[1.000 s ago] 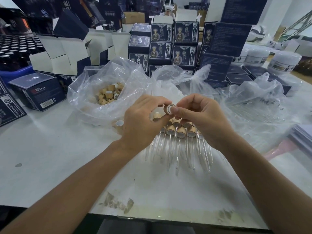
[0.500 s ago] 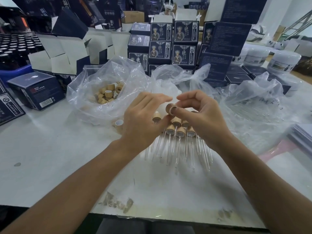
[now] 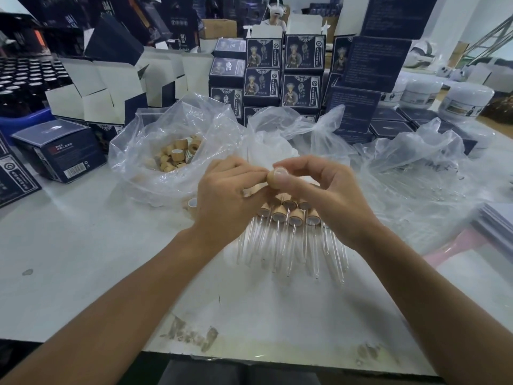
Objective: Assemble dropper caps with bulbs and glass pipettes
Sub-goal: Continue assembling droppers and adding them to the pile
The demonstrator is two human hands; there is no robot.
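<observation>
1. Behind the left hand (image 3: 222,198): part of the dropper caps (image 3: 280,213).
2. Too blurred to read: print on the dark boxes (image 3: 262,84).
3. Cut by the right edge: grey sheets (image 3: 499,226) on the bench (image 3: 83,259).
4. Indistinct inside the right clear bag (image 3: 416,173): glass pipettes.

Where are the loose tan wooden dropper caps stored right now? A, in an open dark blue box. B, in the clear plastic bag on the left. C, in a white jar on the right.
B: the loose tan wooden dropper caps lie piled inside the open clear plastic bag left of the hands.
</observation>
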